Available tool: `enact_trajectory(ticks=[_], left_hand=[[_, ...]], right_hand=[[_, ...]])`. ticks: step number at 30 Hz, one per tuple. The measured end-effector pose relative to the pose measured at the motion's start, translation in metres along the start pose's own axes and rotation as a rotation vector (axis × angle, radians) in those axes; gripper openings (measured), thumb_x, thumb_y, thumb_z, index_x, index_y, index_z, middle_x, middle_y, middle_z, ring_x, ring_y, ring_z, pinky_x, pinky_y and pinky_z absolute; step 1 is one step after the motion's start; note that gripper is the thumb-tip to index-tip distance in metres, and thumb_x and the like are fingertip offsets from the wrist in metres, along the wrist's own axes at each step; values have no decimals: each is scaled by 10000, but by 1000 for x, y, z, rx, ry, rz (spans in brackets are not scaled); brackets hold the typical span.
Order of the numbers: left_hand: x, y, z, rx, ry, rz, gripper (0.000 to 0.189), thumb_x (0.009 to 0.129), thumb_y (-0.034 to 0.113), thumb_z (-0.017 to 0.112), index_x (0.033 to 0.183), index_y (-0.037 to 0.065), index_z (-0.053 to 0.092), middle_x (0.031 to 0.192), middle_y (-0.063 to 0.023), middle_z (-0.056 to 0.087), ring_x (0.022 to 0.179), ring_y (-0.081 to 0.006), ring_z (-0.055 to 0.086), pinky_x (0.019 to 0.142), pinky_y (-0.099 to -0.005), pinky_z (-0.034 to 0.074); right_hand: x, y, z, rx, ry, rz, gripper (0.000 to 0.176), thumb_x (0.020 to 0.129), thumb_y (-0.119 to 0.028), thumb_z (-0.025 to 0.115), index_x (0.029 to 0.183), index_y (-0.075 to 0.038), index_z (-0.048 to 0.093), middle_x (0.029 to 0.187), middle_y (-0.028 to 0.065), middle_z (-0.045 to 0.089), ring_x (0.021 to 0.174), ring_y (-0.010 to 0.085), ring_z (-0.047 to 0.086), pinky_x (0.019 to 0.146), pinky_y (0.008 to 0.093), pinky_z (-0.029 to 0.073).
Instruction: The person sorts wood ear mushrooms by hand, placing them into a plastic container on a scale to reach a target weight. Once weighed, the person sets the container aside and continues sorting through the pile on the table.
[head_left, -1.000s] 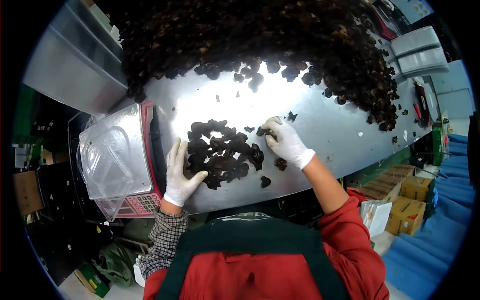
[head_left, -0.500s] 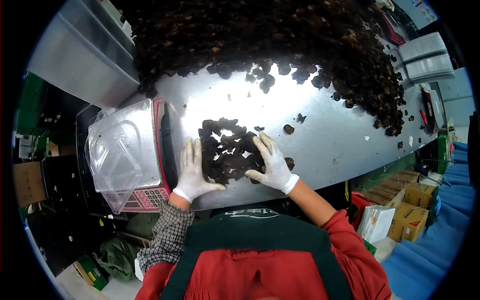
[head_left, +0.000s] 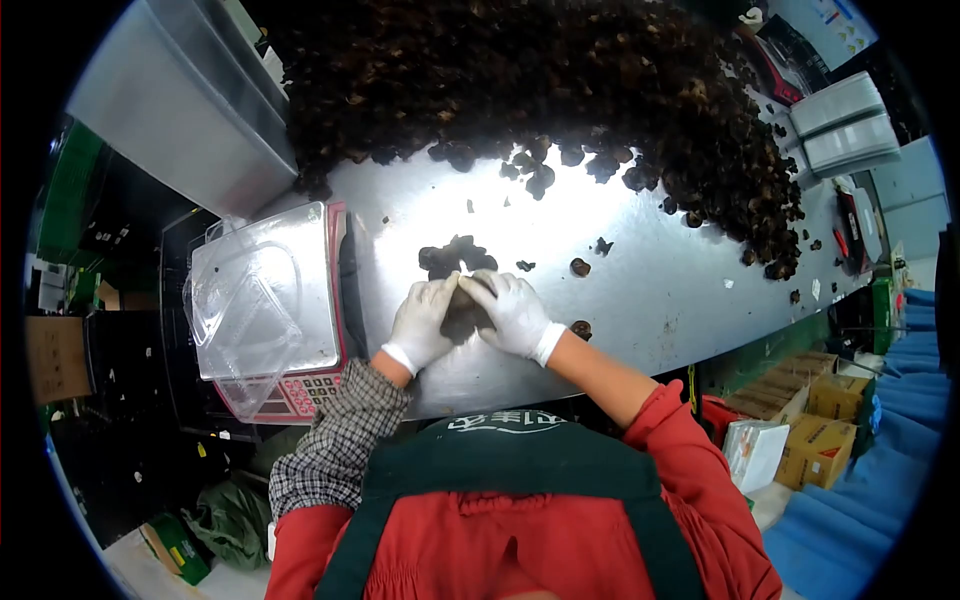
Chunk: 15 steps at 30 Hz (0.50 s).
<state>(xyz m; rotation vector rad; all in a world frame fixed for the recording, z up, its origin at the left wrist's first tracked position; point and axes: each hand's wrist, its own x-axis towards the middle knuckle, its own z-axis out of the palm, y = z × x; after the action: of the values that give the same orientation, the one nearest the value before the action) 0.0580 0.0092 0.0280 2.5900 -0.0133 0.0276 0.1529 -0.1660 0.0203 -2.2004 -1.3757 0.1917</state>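
Observation:
Both hands wear thin white gloves and meet near the table's front edge. My left hand has its fingers closed round the left side of a gathered clump of dark, mushroom-like pieces. From the right, my right hand presses on the same clump, its thumb and fingers bent round it. Just beyond the fingertips lie more loose dark pieces on the metal table. The palms hide part of the clump.
A large heap of dark pieces covers the table's far side. At the left stand a scale with clear plastic lids on it and a grey bin. White trays are stacked at the far right.
My hands have come together from either side. The loose ring of pieces between them is now a smaller, tighter clump, with some pieces left beyond the fingers. The view has shifted slightly.

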Motion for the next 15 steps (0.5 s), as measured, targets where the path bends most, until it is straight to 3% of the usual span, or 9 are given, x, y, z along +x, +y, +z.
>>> enact_trajectory(ticks=[1,2,3,5,6,9,10,12,15], left_hand=[[7,-1,-2,-35,-25,-56,760,659,154,765,1336,52,435,1149,-138,550,1089,-334,511,943,-387,442],[14,-4,-1,-161,26,-112,731,638,13,722,1316,83,458,1125,-170,582,1073,-338,557,951,-376,462],[23,7,-15,-346,42,-190,636,679,-6,692,1277,64,486,1113,-155,605,1038,-291,601,947,-346,476],[33,4,-28,-625,-54,-439,605,696,-16,673,1269,44,487,1121,-125,618,1033,-233,613,936,-313,483],[33,-4,-28,-615,-17,-396,608,701,-18,663,1278,36,478,1113,-100,622,1028,-192,607,927,-296,483],[19,13,-75,-589,231,-272,650,690,-32,690,1301,23,475,1107,-106,626,1030,-192,609,929,-292,481],[9,28,-104,-707,280,-289,592,703,-26,680,1264,18,495,1090,-109,629,1016,-202,617,915,-298,495],[-12,16,-129,-536,489,-177,500,731,-34,661,1209,18,524,1020,-106,641,946,-200,636,855,-296,524],[-55,6,-190,-489,501,-235,471,747,-49,636,1201,17,527,1007,-85,652,906,-173,636,802,-296,529]], right_hand=[[10,1,-3,73,-22,50,737,645,-132,705,1334,-94,446,1196,158,516,1072,327,531,927,398,455],[19,1,-8,162,-57,144,645,670,-90,664,1286,-78,472,1144,157,527,1067,335,544,930,385,471],[30,-2,-18,324,-113,283,619,691,-92,657,1282,-68,474,1158,181,533,1084,348,550,954,382,462],[48,4,-27,392,-145,284,604,703,-95,655,1280,-56,478,1174,192,541,1086,348,560,958,376,463],[54,0,-34,391,-89,254,564,719,-157,635,1265,-103,505,1118,177,560,1065,354,568,946,383,471],[78,-37,-79,425,-58,118,560,719,-152,642,1260,-94,507,1105,175,568,1050,354,572,939,384,474],[90,-52,-87,401,-32,28,564,718,-148,647,1262,-92,507,1114,173,564,1043,352,574,934,383,477],[118,-85,-97,378,-40,-109,579,718,-140,659,1274,-95,502,1143,167,551,1029,344,578,917,380,486],[156,-144,-90,464,-48,-232,602,702,-69,642,1281,-48,478,1132,187,541,1036,346,570,914,378,483]])
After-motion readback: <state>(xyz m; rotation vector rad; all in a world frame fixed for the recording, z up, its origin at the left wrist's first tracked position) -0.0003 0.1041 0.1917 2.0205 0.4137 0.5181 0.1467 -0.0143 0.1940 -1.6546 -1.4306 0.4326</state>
